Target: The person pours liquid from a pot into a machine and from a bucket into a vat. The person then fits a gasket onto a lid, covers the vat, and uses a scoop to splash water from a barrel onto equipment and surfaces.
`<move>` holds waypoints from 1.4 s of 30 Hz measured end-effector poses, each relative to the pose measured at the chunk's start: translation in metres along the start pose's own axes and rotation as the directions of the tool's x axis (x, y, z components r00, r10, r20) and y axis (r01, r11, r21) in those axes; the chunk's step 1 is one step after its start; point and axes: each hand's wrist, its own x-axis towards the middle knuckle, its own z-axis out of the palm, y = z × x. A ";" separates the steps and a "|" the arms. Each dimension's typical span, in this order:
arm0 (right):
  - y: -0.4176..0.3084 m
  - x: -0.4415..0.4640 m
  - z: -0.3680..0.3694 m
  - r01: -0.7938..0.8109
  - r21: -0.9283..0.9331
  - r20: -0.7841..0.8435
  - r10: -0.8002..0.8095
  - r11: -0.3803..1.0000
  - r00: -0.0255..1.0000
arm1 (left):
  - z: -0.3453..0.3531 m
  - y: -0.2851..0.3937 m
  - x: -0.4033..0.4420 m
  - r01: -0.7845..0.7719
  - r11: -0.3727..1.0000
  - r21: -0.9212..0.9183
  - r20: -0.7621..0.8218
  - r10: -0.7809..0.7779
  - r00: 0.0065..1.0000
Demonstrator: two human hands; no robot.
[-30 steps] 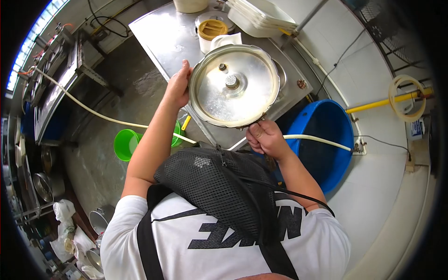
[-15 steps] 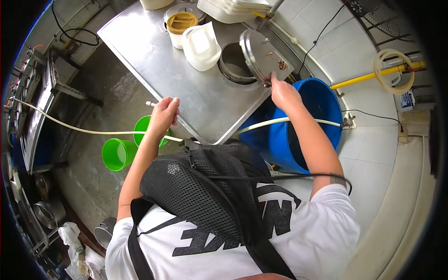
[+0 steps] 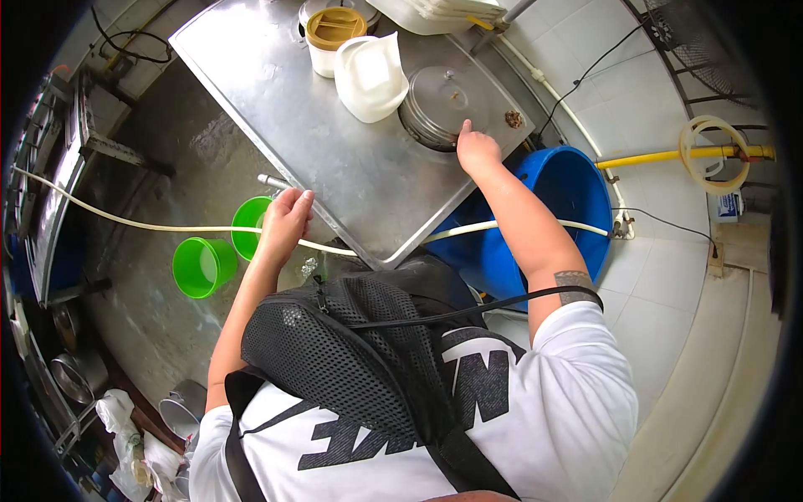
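A round metal lid (image 3: 447,96) lies flat over the round opening in the steel worktop (image 3: 335,167). My right hand (image 3: 479,153) is at its near right edge, fingers curled at the rim and one fingertip up against it. My left hand (image 3: 287,216) hangs beside the worktop's left edge, fingers curled closed; what they hold, if anything, is hidden. Close to it a short pale tube end (image 3: 272,181) sticks out by the edge. Left of the lid rests a white plastic scoop-like container (image 3: 368,88), against a white tub with a brown lid (image 3: 336,29).
A blue barrel (image 3: 565,197) stands right of the worktop. A cream hose (image 3: 167,227) crosses in front of me, near two green buckets (image 3: 201,269) on the floor. A small brown clump (image 3: 514,120) lies right of the lid. Stacked white trays (image 3: 435,12) sit at the back.
The lid was tilted up on edge with the opening exposed; it has come down over the opening. My right hand moved left with it. My left hand dropped slightly.
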 end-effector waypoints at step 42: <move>-0.075 0.029 -0.033 0.174 -0.135 0.317 -0.124 0.975 0.940 | -0.011 0.004 0.018 -0.005 0.998 -0.068 -0.019 0.004 1.000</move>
